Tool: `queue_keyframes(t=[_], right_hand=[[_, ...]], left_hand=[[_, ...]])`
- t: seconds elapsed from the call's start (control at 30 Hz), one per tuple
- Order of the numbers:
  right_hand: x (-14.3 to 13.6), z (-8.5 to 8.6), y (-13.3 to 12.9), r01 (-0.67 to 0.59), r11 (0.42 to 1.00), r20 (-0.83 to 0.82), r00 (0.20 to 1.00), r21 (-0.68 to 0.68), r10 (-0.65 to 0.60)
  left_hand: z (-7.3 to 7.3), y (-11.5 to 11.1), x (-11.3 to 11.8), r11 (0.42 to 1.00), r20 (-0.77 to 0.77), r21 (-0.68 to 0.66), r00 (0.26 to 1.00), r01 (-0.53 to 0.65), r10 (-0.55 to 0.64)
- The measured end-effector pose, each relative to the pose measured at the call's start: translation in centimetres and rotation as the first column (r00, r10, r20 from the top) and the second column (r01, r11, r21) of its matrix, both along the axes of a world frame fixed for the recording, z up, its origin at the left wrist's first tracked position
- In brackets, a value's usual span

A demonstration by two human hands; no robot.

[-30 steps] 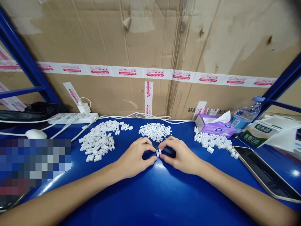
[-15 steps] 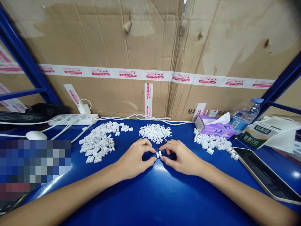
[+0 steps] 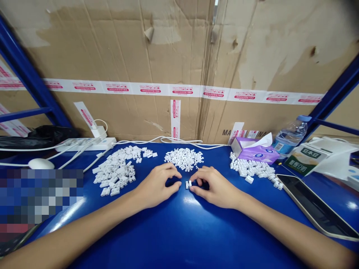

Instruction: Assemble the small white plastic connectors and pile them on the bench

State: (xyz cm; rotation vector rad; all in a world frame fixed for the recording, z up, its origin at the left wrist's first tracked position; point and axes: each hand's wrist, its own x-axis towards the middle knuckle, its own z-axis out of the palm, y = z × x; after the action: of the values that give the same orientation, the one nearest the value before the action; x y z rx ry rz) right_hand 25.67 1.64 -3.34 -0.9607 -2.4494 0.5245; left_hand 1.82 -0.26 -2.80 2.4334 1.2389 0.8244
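1. We take the small white piece [image 3: 187,185] as our clock centre; it sits at the blue tabletop [image 3: 179,235], in the gap between both hands.
2. Right hand [image 3: 217,188], 3 o'clock: we see its fingers pinched on the piece's near side.
3. Left hand [image 3: 157,186], 9 o'clock: fingers parted, tips just beside the piece, a strip of blue between.
4. At 12 o'clock we log a heap of tiny white parts [image 3: 183,158]; between 9 and 10, a pile of white blocks [image 3: 116,170].
5. Between 2 and 3, we note a white cluster [image 3: 254,169] in front of a purple tissue pack [image 3: 256,154].
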Motion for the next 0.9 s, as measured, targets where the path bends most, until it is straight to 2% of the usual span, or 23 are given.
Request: queue_keyframes(t=[0.27, 0.37, 0.53, 0.9], right_hand=[[0.1, -0.1, 0.1, -0.009, 1.000, -0.013, 1.000, 0.010, 0.010], [0.1, 0.0, 0.1, -0.012, 1.000, -0.011, 1.000, 0.013, 0.012], [0.1, 0.0, 0.1, -0.010, 1.000, -0.002, 1.000, 0.010, 0.011], [0.1, 0.1, 0.0, -0.015, 1.000, 0.002, 1.000, 0.011, 0.015]], left_hand=[[-0.1, 2.7, -2.0, 0.985, -0.053, 0.127, 0.991, -0.119, 0.127], [-0.2, 3.2, -2.3, 0.980, -0.087, 0.157, 0.986, -0.125, 0.140], [-0.4, 3.6, -2.8, 0.955, -0.177, 0.223, 0.955, -0.197, 0.238], [-0.3, 3.5, -2.9, 0.970, -0.167, 0.174, 0.965, -0.172, 0.201]])
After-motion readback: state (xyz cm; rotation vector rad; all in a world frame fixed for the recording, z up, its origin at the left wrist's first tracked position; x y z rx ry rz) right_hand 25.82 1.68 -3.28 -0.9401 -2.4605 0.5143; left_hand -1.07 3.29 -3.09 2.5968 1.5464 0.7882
